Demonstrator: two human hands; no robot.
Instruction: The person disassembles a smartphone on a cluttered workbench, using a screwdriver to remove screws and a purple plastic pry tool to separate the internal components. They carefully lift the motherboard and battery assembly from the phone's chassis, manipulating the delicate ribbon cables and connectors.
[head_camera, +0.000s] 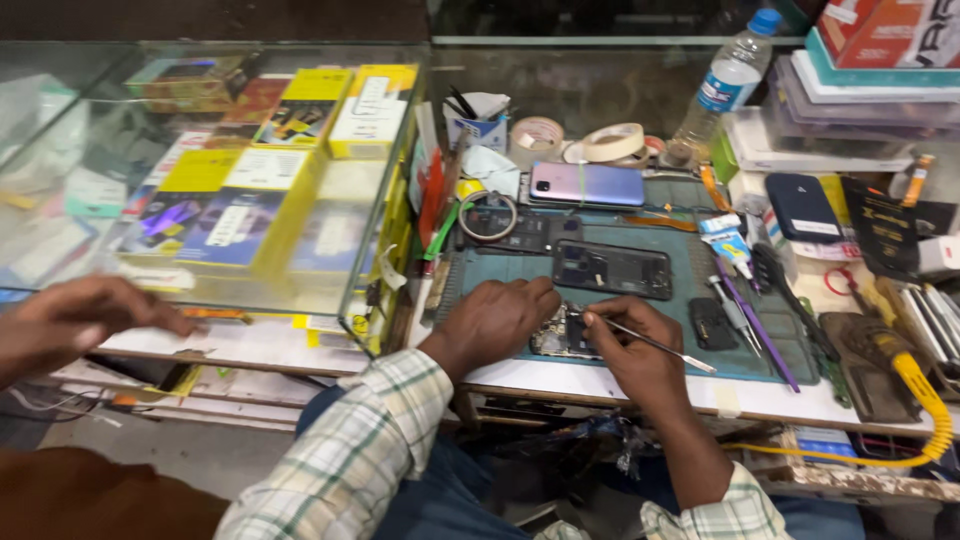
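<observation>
- My left hand (492, 322) lies palm down on the green mat (690, 290), fingers curled, and it presses the left side of the opened phone (562, 335).
- My right hand (632, 352) is closed around thin tweezers (655, 345); the tip points left and touches the phone, the back end sticks out to the right over the mat.
- The phone sits near the front edge of the mat, just between my two hands and close to the front edge of the desk (780, 398).
- Behind the hands lies a dark back cover (612, 269), and further back a purple phone (587, 184).
- Right of my right hand I see a small black part (713, 323), then a purple tool (755, 322); a little bare mat is between them.
- The right side of the desk is crowded; a yellow coiled cable (925, 400) hangs over the front edge.
- On the left a glass case (200, 180) stands just beside the mat, so the left hand has little room there.
- Another person's hand (85, 315) rests at the case, well apart from mine.
</observation>
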